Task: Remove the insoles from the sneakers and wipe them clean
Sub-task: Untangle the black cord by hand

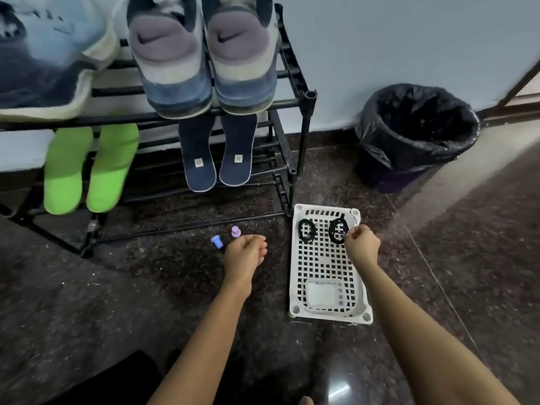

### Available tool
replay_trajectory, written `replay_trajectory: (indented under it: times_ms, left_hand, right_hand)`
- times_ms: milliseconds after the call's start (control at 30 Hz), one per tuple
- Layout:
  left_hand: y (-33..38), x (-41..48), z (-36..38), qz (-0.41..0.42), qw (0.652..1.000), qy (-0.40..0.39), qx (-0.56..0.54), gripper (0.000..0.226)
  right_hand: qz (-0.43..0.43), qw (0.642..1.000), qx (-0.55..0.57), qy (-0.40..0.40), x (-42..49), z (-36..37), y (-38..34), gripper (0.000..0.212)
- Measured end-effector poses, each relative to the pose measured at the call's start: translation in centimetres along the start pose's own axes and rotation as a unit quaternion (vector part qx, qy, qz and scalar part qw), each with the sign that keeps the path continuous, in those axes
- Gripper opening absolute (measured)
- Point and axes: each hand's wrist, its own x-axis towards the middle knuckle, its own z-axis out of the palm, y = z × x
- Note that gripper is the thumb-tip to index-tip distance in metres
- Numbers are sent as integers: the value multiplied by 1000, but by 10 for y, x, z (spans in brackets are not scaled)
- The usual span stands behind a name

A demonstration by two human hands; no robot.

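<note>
**Right hand pinches a black coil in the basket; insoles sit on the rack**

At the far left, a blurred pale-blue and navy sneaker (49, 62) lies on the top shelf of the black shoe rack (304, 135). Below it, a pair of green insoles (65, 171) leans on the lower shelf, heels toward the camera. Further right, a pair of grey-and-blue sneakers (172, 62) stands on the top shelf with the heels overhanging the front bar. Directly under them, two navy insoles (200, 159) lean side by side on the lower shelf.

On the dark speckled floor (117, 287) in front of the rack lie a small blue plug (216, 241) and a small purple plug (235, 231), close together. The left hand (244, 254) hovers just beside them, its fingers loosely curled with nothing visible in them.

To the right, a white perforated basket (330, 317) rests on the floor against the rack's foot. Two coils lie at its far end: the left black coil (300, 230) lies free, and the right hand (362, 244) pinches the right black coil (331, 232) between thumb and fingertips. A pale square pad (321, 293) lies at the basket's near end. A bin (415, 135) lined with a black bag stands by the wall.
</note>
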Motion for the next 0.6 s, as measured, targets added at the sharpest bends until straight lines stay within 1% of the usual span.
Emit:
replay_trajectory:
  times_ms: [167, 333, 400, 433, 500, 533, 567, 600]
  left_hand:
    - [-24, 14, -9, -16, 1000, 16, 18, 14]
    - [-38, 23, -23, -37, 999, 34, 2, 14]
    - [-39, 26, -28, -46, 998, 46, -15, 13]
    - [-39, 26, -30, -49, 997, 54, -26, 13]
    - [-37, 28, -36, -52, 995, 70, -44, 14]
    - [-37, 30, -39, -53, 994, 78, -50, 14]
    - [-36, 31, -42, -54, 993, 87, -57, 13]
    - [-36, 33, -45, -55, 992, 95, -63, 13]
  right_hand:
    - [0, 999, -35, -3, 19, 12, 9, 16]
    - [-11, 995, -93, -17, 22, 22, 15, 16]
    - [-20, 990, -136, -16, 18, 23, 13, 19]
    - [-35, 983, -179, -10, 15, 24, 10, 21]
    - [-96, 955, -279, 33, 4, 28, 3, 27]
    - [-139, 942, -299, 62, -4, 32, -2, 28]
    - [-188, 936, -287, 78, -15, 38, -7, 28]
    - [-231, 937, -254, 66, -29, 46, -14, 26]
